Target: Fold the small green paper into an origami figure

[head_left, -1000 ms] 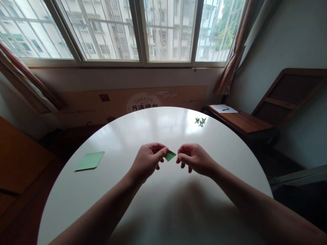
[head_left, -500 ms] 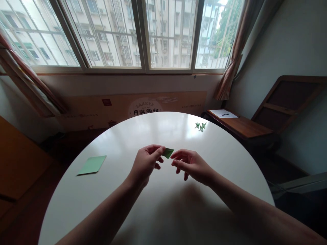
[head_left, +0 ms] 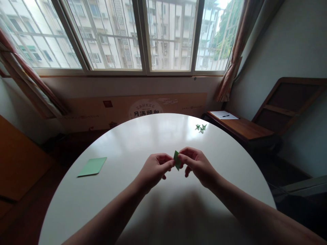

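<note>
A small folded green paper (head_left: 176, 161), diamond-shaped, is held up above the white table between both hands. My left hand (head_left: 158, 166) pinches its left corner between thumb and index finger. On the other side, my right hand (head_left: 195, 163) grips the right edge with thumb and fingertips. The fingers partly cover the paper, so its exact folds are hard to make out. Toward the far right of the table sit several small folded green paper figures (head_left: 201, 128). A stack of light green square paper (head_left: 92, 166) lies at the left.
The round white table (head_left: 143, 136) fills the foreground. Past its right edge stands a wooden chair (head_left: 255, 130) bearing a white sheet (head_left: 222, 115) with a pen on it. A printed cardboard panel (head_left: 178, 105) leans under the window, between curtains.
My right hand has closed on the green paper, which was in the left hand alone. The paper has moved slightly right and turned from lying sideways to point up and down.
</note>
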{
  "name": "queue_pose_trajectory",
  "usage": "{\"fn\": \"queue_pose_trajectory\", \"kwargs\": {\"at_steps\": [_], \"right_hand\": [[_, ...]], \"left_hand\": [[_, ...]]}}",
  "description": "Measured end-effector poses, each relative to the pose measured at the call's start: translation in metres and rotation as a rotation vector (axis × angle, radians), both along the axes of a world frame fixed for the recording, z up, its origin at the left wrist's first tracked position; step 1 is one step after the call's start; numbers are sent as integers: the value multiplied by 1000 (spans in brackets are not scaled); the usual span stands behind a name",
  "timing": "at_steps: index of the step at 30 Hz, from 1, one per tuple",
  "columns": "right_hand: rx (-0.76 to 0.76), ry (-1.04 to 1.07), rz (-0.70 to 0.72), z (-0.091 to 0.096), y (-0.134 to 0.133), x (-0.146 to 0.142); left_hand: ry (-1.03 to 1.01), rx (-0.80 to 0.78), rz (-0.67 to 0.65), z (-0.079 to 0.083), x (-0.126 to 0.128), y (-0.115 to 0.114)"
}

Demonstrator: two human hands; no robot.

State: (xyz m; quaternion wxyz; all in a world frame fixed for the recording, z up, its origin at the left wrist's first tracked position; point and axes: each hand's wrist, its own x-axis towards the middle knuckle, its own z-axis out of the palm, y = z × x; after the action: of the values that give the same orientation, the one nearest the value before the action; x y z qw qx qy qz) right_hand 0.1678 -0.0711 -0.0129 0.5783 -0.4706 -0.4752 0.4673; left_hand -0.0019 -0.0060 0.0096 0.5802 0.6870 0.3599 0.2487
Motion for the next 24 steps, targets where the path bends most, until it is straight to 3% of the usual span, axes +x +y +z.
{"fn": "queue_pose_trajectory", "kwargs": {"at_steps": [3,6,9,16,24], "right_hand": [[-25,22,31,1,-1,-1],[-57,8,44,0,-2,-3],[-78,-2,56,-1,-1,-3],[-169,70,59,3,-2,-2],[-232,128,168,2,-2,-2]], "left_hand": [[13,-73,-26,1,0,0],[-36,-107,64,1,-1,1],[-43,-99,96,0,-2,3],[-23,-33,27,1,-3,4],[-181,-20,140,4,-5,5]]}}
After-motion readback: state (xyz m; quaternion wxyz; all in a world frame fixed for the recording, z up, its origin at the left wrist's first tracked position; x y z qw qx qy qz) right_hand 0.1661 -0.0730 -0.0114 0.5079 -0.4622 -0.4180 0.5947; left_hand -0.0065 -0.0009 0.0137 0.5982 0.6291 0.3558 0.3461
